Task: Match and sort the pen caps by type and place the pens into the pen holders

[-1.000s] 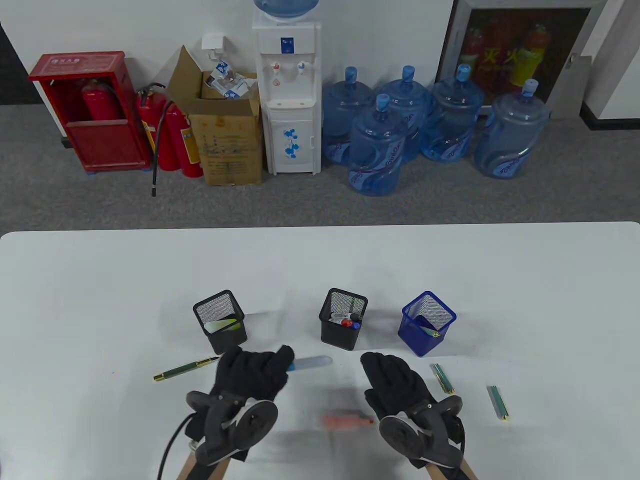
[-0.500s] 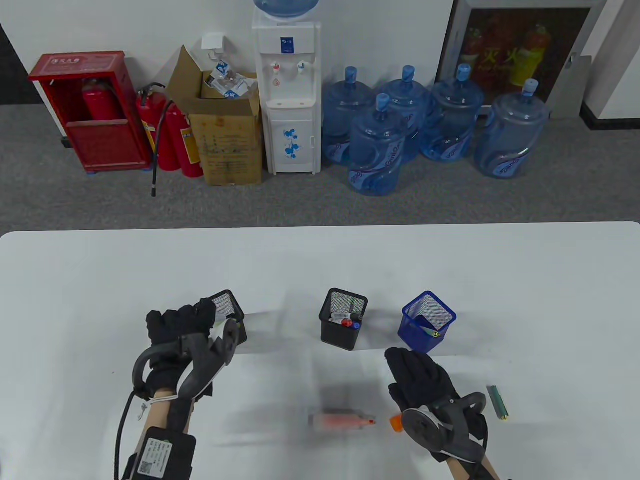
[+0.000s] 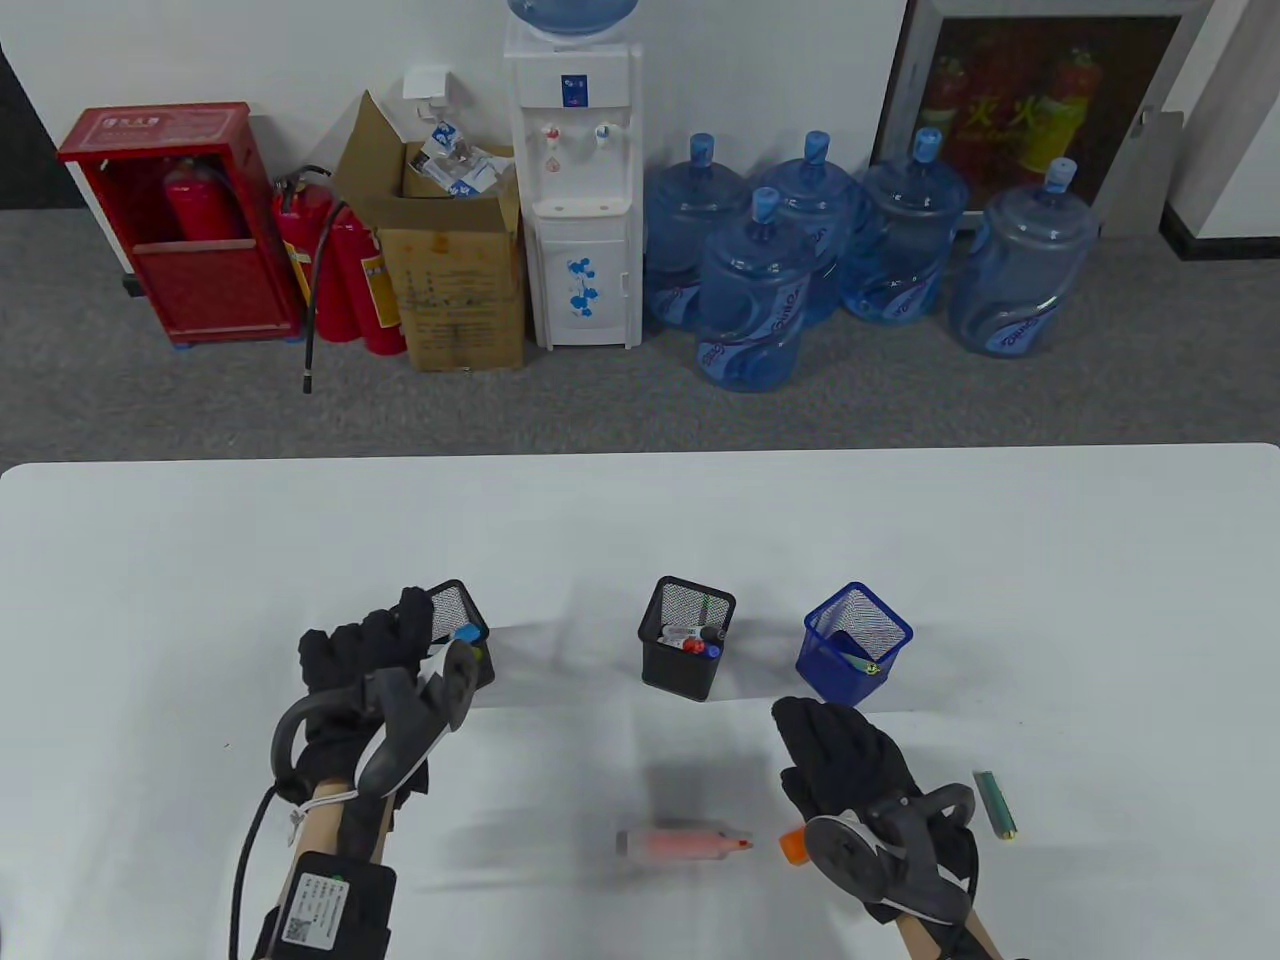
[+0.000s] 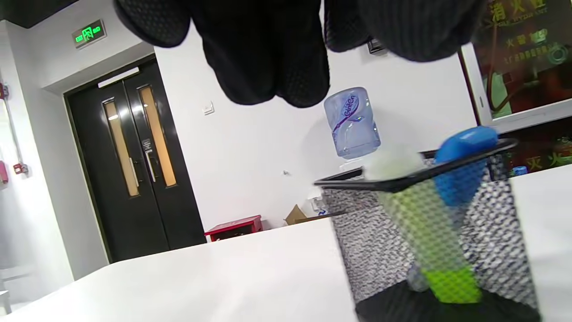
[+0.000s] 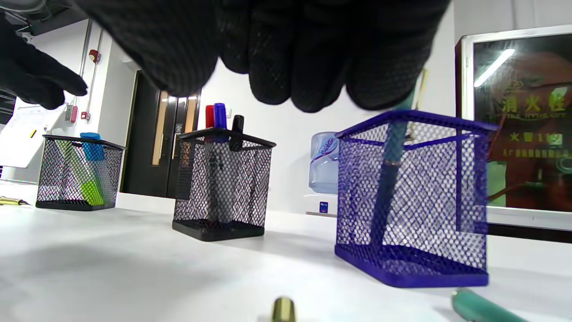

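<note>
My left hand (image 3: 365, 650) hangs by the left black mesh holder (image 3: 462, 605), fingers relaxed and empty. In the left wrist view a blue-capped highlighter (image 4: 462, 163) and a green highlighter (image 4: 424, 223) stand inside that holder (image 4: 353, 250), with the fingers (image 4: 268, 67) above and apart. My right hand (image 3: 835, 750) lies flat, holding nothing, just in front of the blue holder (image 3: 855, 645). An uncapped orange highlighter (image 3: 680, 845) and its orange cap (image 3: 793, 848) lie to its left. One green cap (image 3: 995, 803) lies to its right. A gold-ended cap (image 5: 283, 311) lies below the right fingers (image 5: 290, 53).
The middle black holder (image 3: 687, 650) carries red, blue and black markers (image 5: 219, 118). A green pen (image 5: 393, 147) leans in the blue holder (image 5: 411, 201). A gold pen tip (image 5: 9, 201) shows beside the left holder. Water jugs and boxes stand on the floor beyond the table's far edge.
My left hand carried the blue highlighter from the table's front to the left holder and let it go inside. My right hand shifted right, over a green cap.
</note>
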`<act>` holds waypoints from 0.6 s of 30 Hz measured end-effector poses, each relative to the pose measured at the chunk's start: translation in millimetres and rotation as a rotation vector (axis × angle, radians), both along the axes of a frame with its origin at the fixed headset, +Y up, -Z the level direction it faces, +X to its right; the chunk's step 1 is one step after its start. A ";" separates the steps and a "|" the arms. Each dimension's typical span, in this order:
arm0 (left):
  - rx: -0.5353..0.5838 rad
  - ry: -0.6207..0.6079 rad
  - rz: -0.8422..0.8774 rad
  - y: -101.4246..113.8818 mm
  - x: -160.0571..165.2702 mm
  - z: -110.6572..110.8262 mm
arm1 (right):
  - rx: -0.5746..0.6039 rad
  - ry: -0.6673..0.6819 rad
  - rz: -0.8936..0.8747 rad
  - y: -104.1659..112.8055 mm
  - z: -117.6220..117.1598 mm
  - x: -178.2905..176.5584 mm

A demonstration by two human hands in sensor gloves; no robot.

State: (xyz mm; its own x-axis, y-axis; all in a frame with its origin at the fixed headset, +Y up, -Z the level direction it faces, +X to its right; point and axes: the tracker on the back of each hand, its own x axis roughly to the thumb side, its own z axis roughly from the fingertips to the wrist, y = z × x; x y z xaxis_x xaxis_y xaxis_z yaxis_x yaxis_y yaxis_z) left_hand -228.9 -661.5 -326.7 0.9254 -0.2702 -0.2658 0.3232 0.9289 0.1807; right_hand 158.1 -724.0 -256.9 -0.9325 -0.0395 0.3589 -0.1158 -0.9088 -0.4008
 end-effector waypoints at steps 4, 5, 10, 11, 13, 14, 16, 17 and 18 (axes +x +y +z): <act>-0.054 0.026 -0.015 -8.0 -21.6 8.9 | -0.006 -0.003 0.006 0.0 0.0 0.8; -0.087 0.026 -0.018 -13.4 -26.0 9.9 | -0.005 -0.004 0.008 0.2 0.1 1.0; -0.290 -0.023 -0.118 -52.9 -41.3 8.3 | -0.009 -0.012 0.021 0.2 -0.1 1.5; -0.302 -0.024 -0.135 -58.8 -43.4 7.0 | -0.008 -0.019 0.029 0.2 -0.5 1.6; -0.327 -0.003 -0.149 -70.9 -48.0 4.3 | 0.004 -0.040 0.039 0.9 -1.3 3.3; -0.339 0.004 -0.148 -77.0 -50.0 2.1 | 0.005 -0.049 0.033 1.6 -1.7 4.5; -0.344 0.027 -0.161 -86.0 -52.6 -0.9 | 0.004 -0.066 0.021 2.8 -2.4 7.0; -0.353 0.033 -0.172 -90.1 -53.8 -2.8 | 0.004 -0.076 0.017 3.3 -3.1 8.7; -0.360 0.042 -0.172 -92.2 -54.7 -3.9 | 0.004 -0.084 0.015 3.4 -3.7 9.9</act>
State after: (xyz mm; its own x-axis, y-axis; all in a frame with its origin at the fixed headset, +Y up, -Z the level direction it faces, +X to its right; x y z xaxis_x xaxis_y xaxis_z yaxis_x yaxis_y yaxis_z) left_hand -283.6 -753.7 -330.6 0.8486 -0.5034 -0.1626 0.4799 0.8619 -0.1637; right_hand 167.9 -720.5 -260.6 -0.9585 -0.0549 0.2796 -0.0680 -0.9088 -0.4117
